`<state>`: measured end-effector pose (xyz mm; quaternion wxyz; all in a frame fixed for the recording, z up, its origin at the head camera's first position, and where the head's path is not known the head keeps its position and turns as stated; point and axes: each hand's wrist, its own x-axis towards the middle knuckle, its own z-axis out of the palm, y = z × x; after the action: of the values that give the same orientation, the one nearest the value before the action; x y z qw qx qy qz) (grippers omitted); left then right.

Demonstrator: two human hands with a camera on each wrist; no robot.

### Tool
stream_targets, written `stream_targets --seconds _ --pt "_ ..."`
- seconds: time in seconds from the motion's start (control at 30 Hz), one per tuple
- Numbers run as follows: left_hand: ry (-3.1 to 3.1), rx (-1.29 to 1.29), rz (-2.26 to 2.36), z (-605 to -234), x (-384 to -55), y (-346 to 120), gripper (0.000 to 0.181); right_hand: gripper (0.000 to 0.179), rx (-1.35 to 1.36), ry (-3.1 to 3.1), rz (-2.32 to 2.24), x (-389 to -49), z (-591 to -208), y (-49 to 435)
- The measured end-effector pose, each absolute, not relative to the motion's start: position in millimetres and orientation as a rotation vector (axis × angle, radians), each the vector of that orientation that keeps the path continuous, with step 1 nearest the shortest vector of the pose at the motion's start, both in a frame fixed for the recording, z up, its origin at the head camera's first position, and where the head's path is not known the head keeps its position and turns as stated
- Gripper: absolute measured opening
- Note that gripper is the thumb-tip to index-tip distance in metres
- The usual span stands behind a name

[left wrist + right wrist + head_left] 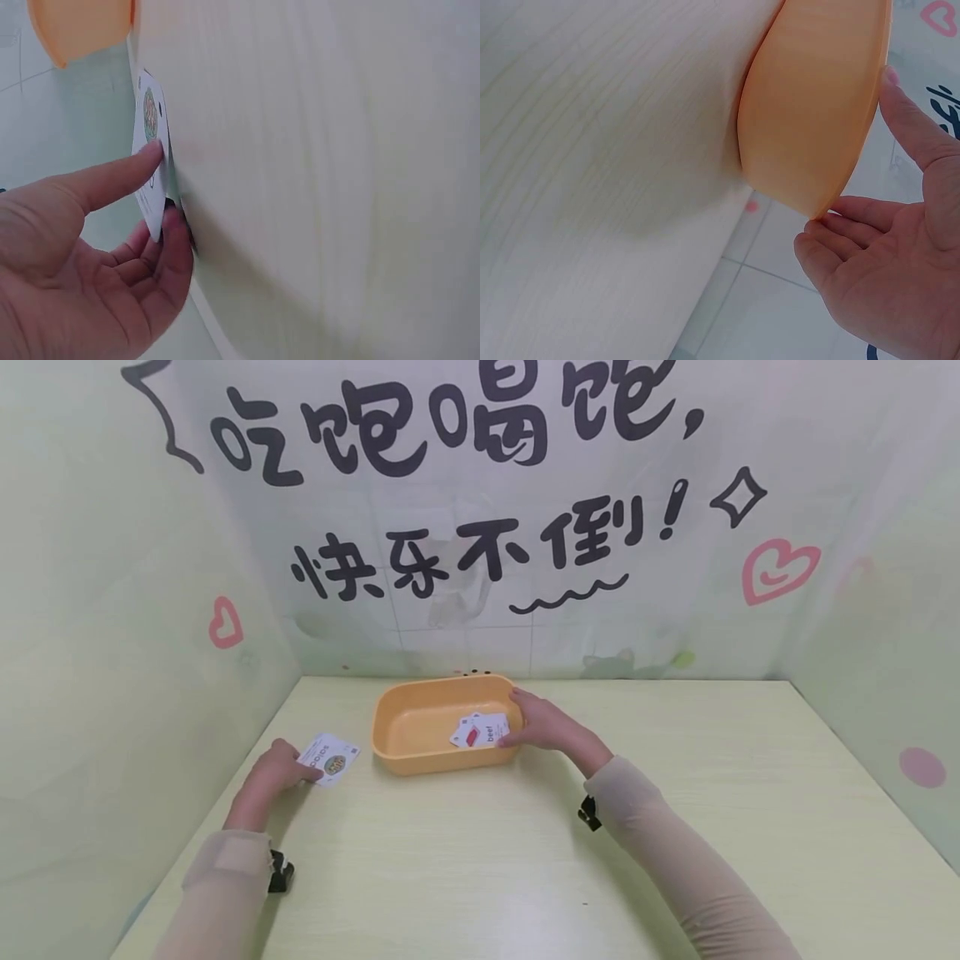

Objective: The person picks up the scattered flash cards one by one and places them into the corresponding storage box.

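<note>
My left hand (279,767) pinches a white card (330,760) between thumb and fingers, left of the orange plastic basin. It bears a printed bowl of food and the word "salad". Seen in the left wrist view, the card (150,124) is tilted on edge close over the table, thumb (152,154) on its printed face. On the right, my right hand (542,720) holds the end of the orange basin (420,766), thumb and fingers spread along its rim. A few overlapping cards (480,730) lie inside at the right, the top one marked "beef".
A pale wooden table (480,860) carries the basin near its back edge. Behind rises a white wall sheet (480,643) with large black characters, and more sheeting closes both sides. Black wrist cameras (281,871) sit under the sleeves.
</note>
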<state>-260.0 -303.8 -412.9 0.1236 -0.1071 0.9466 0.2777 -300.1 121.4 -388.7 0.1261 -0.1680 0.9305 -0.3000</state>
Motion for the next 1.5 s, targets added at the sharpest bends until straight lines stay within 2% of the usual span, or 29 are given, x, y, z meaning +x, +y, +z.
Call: stream_targets --seconds 0.1,0.2,0.5,0.83,1.1,1.5 --pt "2.785 -0.312 0.895 -413.4 -261.4 -306.3 0.045 0.097 -0.496 2.706 -0.872 -299.6 -388.6 121.6" --pt "2.787 -0.332 0.991 -414.9 -264.0 -310.5 0.040 0.097 -0.494 2.702 -0.877 -299.6 -388.5 121.2" --pt "2.842 -0.396 1.315 -407.4 -266.7 -311.0 0.038 0.096 -0.498 2.712 -0.870 -299.9 -388.3 121.2" --pt "2.906 -0.496 1.631 -375.0 -270.2 -286.3 0.039 0.096 -0.485 2.709 -0.865 -300.1 -388.3 121.4" --pt "2.858 -0.324 1.760 -358.1 -274.8 -249.8 0.036 0.096 -0.492 2.714 -0.849 -300.6 -386.2 120.5" --pt "2.761 -0.096 1.636 -373.2 -293.0 -179.6 0.028 0.097 -0.512 2.707 -0.846 -303.3 -388.1 117.1"
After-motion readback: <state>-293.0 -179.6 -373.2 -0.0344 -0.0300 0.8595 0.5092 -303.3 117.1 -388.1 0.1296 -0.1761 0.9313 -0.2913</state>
